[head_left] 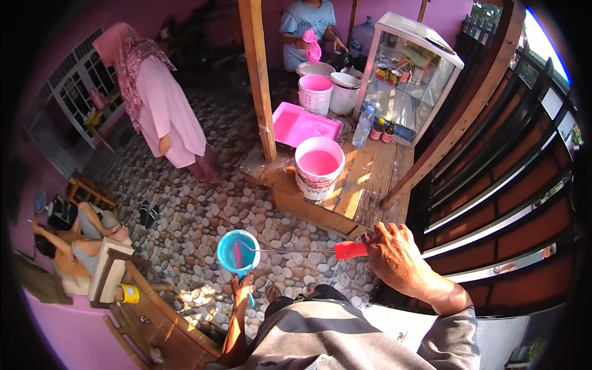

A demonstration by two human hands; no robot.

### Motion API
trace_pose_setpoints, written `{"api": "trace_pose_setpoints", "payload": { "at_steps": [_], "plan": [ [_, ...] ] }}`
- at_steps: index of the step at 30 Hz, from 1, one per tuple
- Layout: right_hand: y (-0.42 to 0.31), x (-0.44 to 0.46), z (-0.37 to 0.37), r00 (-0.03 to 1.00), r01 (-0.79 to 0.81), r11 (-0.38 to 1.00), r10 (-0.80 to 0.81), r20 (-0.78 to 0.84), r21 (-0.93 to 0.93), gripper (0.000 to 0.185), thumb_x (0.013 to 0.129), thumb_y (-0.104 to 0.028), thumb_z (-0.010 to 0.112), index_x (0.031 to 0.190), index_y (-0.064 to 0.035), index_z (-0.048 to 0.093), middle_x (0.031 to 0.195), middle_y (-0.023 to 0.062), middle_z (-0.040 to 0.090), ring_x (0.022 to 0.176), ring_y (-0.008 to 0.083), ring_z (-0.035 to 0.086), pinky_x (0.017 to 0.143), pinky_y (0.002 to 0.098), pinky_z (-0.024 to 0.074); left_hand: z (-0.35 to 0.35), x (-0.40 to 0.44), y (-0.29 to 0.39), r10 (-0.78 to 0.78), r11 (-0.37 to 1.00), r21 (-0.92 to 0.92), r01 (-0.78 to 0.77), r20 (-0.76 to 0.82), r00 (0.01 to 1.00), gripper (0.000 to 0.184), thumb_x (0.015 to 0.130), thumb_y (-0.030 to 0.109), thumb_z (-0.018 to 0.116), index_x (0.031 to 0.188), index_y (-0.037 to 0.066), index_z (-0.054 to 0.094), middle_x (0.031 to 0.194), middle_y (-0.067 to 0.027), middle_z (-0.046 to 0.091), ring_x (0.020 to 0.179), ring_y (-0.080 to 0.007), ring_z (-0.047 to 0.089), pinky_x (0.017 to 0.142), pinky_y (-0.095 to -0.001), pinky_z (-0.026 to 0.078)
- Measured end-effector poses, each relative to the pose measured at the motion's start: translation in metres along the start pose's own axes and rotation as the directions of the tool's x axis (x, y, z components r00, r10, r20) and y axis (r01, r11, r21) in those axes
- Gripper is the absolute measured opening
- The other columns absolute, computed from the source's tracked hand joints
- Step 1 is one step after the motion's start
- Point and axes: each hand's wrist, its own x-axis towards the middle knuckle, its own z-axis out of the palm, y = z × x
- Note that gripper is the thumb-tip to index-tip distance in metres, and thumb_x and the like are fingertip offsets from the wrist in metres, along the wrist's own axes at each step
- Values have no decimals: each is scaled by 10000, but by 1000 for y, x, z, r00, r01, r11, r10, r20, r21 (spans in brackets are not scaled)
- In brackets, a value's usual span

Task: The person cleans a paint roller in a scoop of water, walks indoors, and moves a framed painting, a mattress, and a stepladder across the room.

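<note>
My left hand [243, 285] is closed round the handle of a blue water dipper [223, 251], low in the middle of the view. At the right, my right hand [394, 253] grips the red handle of a paint roller [350, 250]. Its thin metal rod runs left across the stones to the dipper, where the pink roller head sits inside the cup. Whether the head touches the bottom is unclear. Ahead of my hands, a bucket [316, 187] of pink paint stands on a wooden platform [364, 185]. A pink paint tray [283, 111] lies just behind it.
More buckets [314, 102], bottles [364, 126] and a glass cabinet [407, 80] stand on the platform. A wooden post [258, 80] rises there. One person [163, 111] stands left, another [302, 31] holds pink cloth behind, and someone [80, 246] reclines left. A dark fence [493, 185] lines the right.
</note>
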Motion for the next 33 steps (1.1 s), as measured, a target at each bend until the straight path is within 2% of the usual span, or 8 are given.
{"api": "trace_pose_setpoints", "payload": {
  "at_steps": [1, 4, 5, 9, 18, 22, 25, 33],
  "plan": [
    [-3, 4, -5, 997, -70, 997, 68, 34, 36, 244, 804, -104, 539, 1019, 3, 585, 855, 135, 574, 803, 254, 594, 693, 374, 445, 13, -1, 18, 115, 968, 229, -106, -27, 993, 105, 771, 110, 641, 775, 52, 553, 570, -7, 497, 415, -96, 463, 353, -236, 373],
    [-4, 19, -20, 971, -177, 970, 145, 192, 164, 259, 803, -96, 533, 1041, -5, 578, 836, 129, 581, 758, 274, 618, 628, 379, 490, 17, 15, 44, 72, 901, 428, -68, 7, 997, 118, 769, 106, 628, 738, 69, 520, 562, 1, 471, 403, -88, 429, 363, -239, 355],
    [-4, 20, -18, 975, -181, 971, 156, 160, 154, 377, 691, -162, 667, 1040, -59, 568, 851, 117, 570, 700, 277, 614, 576, 384, 495, 29, 10, 61, 86, 889, 453, -71, -12, 996, 122, 765, 100, 613, 723, 75, 502, 552, 9, 448, 399, -81, 405, 367, -240, 333],
    [1, 35, -22, 998, -62, 916, 68, -1, 397, 428, 628, -98, 691, 1038, -96, 570, 834, 93, 560, 725, 297, 596, 595, 382, 501, 18, 36, 74, 51, 906, 420, -56, 23, 998, 119, 753, 96, 609, 717, 77, 497, 554, 10, 437, 406, -90, 406, 369, -237, 331],
    [0, 44, -10, 954, -60, 695, 250, -163, 716, 369, 586, -126, 785, 908, -40, 625, 814, 74, 642, 703, 236, 635, 629, 309, 516, 14, 61, 102, 23, 898, 438, -48, 62, 998, 128, 742, 101, 623, 711, 85, 499, 574, 6, 462, 435, -76, 421, 372, -230, 342],
    [-15, 41, 12, 909, -85, 360, 411, -75, 929, 437, 610, -66, 784, 1004, 9, 611, 910, 94, 665, 813, 154, 648, 760, 276, 520, 1, 69, 100, 23, 890, 453, -51, 69, 997, 125, 742, 105, 626, 717, 81, 506, 573, 8, 463, 437, -79, 428, 386, -232, 348],
    [-31, 40, 39, 812, 117, -40, 579, -72, 992, 453, 607, -51, 805, 1011, 17, 612, 912, 78, 654, 840, 153, 631, 790, 276, 499, -12, 78, 96, 27, 892, 449, -56, 70, 997, 119, 746, 133, 628, 763, 98, 516, 569, 31, 439, 436, -68, 418, 373, -221, 341],
    [-57, 44, 81, 733, 209, -193, 680, -23, 959, 447, 595, -97, 834, 985, 17, 647, 947, 83, 637, 841, 156, 605, 775, 285, 489, -26, 76, 102, 47, 886, 460, -54, 26, 999, 143, 751, 123, 638, 753, 98, 497, 572, 19, 445, 429, -74, 418, 373, -224, 344]
  ]
}}
